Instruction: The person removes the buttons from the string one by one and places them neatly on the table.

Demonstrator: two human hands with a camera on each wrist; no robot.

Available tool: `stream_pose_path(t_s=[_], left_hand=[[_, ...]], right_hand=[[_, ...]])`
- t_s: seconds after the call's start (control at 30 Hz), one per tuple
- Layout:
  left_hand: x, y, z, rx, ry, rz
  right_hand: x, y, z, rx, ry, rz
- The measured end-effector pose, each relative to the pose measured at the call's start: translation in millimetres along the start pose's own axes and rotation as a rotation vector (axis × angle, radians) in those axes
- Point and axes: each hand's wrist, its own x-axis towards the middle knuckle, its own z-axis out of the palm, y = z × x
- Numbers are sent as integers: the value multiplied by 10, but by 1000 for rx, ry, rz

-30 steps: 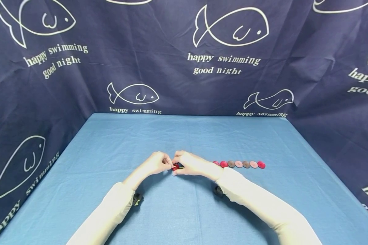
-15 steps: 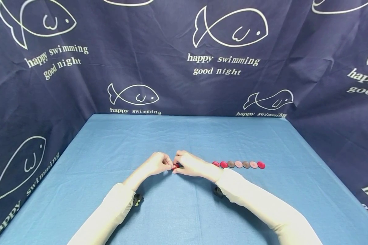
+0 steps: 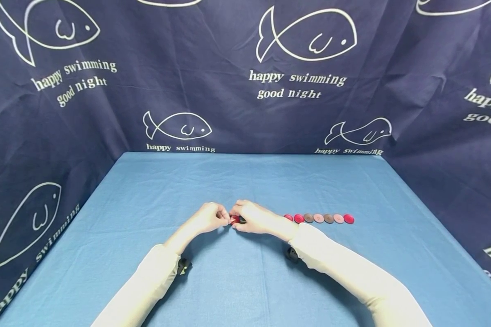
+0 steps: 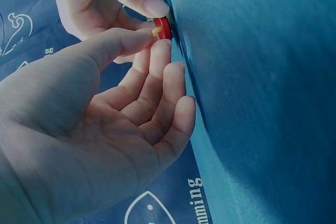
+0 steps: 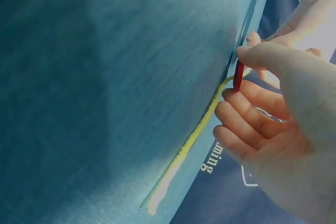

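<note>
My right hand (image 3: 255, 215) pinches a red button (image 5: 239, 74) on edge between thumb and fingers, close over the blue cloth. A yellow cord (image 5: 191, 140) runs from the button along the cloth in the right wrist view. On the other face, a short yellow cord end (image 4: 156, 31) pokes out, shown in the left wrist view. My left hand (image 3: 210, 217) pinches this end between thumb and index finger, its other fingers loosely curled. In the head view both hands meet around the button, and most of the cord is hidden by the right hand.
To the right, a row of red, brown and pink buttons (image 3: 318, 218) lies on the blue tablecloth (image 3: 237, 281), just beyond the right forearm. Dark navy fabric with fish prints (image 3: 237, 59) hangs behind and at both sides. A dark wrist device (image 3: 183, 266) sits under the left sleeve.
Both hands stay nearly in place. The red button has tilted slightly between the fingers, and the yellow cord beside it shows less in the head view.
</note>
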Motion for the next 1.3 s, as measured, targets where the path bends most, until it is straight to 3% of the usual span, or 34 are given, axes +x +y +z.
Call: stream_pose_path(t_s=[0.37, 1.07, 1.3], left_hand=[[-12, 17, -16, -23, -9, -17], [17, 39, -23, -31, -4, -20], [54, -25, -83, -27, 2, 53]], right_hand=[[-19, -4, -11, -4, 30, 5], [-57, 56, -41, 31, 11, 20], [-36, 45, -49, 31, 20, 7]])
